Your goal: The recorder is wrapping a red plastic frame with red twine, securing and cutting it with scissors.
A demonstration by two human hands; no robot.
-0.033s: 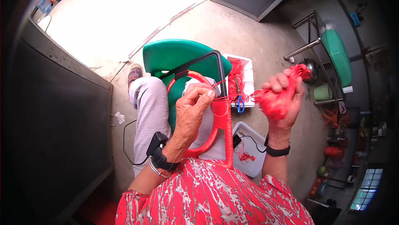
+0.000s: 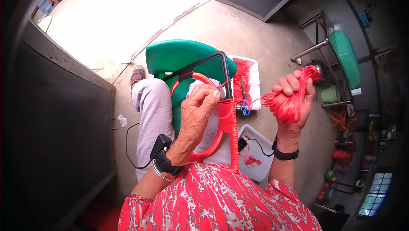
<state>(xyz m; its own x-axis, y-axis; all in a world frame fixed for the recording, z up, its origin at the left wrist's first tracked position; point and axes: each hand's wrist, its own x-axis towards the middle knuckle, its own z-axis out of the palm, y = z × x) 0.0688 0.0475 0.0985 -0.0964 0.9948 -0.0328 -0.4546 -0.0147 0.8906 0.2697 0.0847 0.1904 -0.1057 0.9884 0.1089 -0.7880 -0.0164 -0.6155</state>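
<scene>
A black frame [image 2: 226,71] with a round ring [image 2: 213,145] inside it rests across my lap. Red cord wraps closely around much of both, while the upper part of the frame shows bare black. At the frame's right bar my left hand [image 2: 194,116] is closed in a pinch on a thin red cord. Out to the right, my right hand [image 2: 306,108] grips a thick bundle of red cord [image 2: 285,106]. Strands run from that bundle across the frame's bar toward my left fingers.
A green seat [image 2: 179,52] stands before my knees. Beside it, a white box [image 2: 254,82] holds red cord and blue-handled scissors [image 2: 246,109]. A white tray [image 2: 260,171] with cord scraps lies nearer. Another green seat [image 2: 344,56] is at right; dark door panels [image 2: 64,111] flank me.
My right hand has shifted slightly to the right with the cord bundle and now looks sharper. My left hand keeps its place.
</scene>
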